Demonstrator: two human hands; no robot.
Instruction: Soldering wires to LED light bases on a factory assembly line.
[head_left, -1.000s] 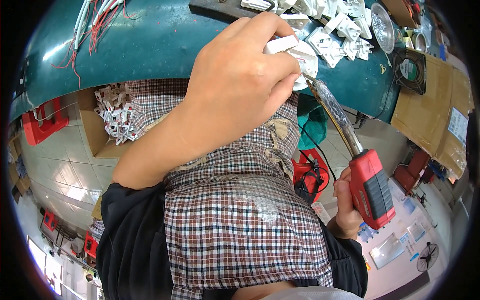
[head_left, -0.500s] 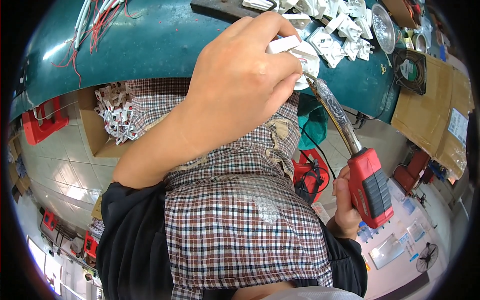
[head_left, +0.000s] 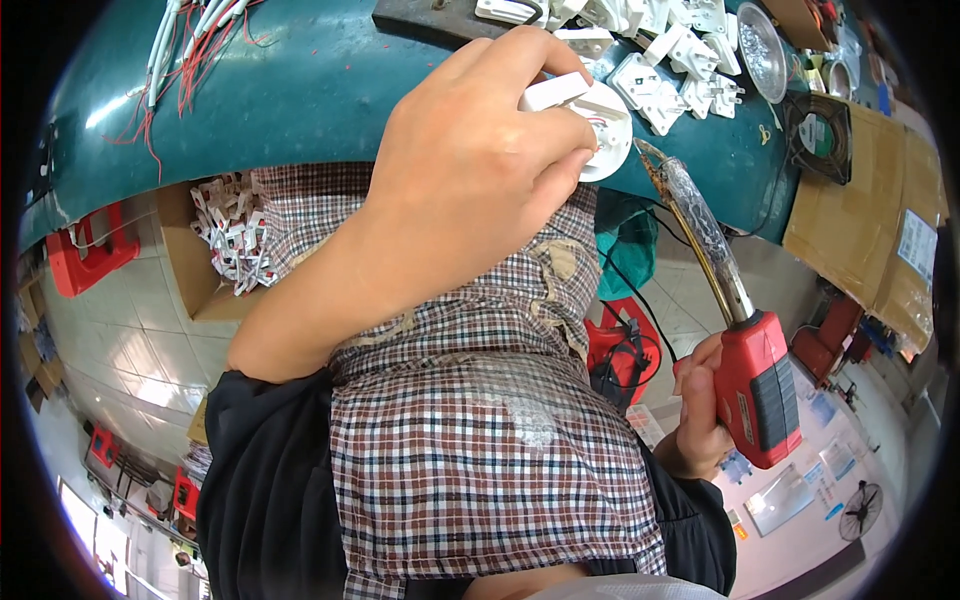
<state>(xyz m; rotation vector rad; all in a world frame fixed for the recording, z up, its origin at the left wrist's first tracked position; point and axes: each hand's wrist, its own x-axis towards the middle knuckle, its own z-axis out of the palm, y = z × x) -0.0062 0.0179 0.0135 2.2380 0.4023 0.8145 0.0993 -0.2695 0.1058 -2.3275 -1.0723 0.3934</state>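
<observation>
My left hand is closed on a white round plastic housing just over the near edge of the green table. Short wires show inside its hollow, and a white block sticks out between my fingers. The fingertips partly cover the housing. In my right hand is a red and black soldering iron with a pistol grip. Its long metal barrel points up and left, and a thin brass-coloured tube runs beside it. The tip stands a little to the right of the housing, apart from it.
White plug housings lie heaped at the far right, beside a metal bowl. A small square fan stands near a cardboard box. Red-wired white cables lie far left. Below the table sits a carton of small parts.
The soldering iron has drawn back from the housing, to the right and slightly down. My left hand and the housing have shifted slightly left.
</observation>
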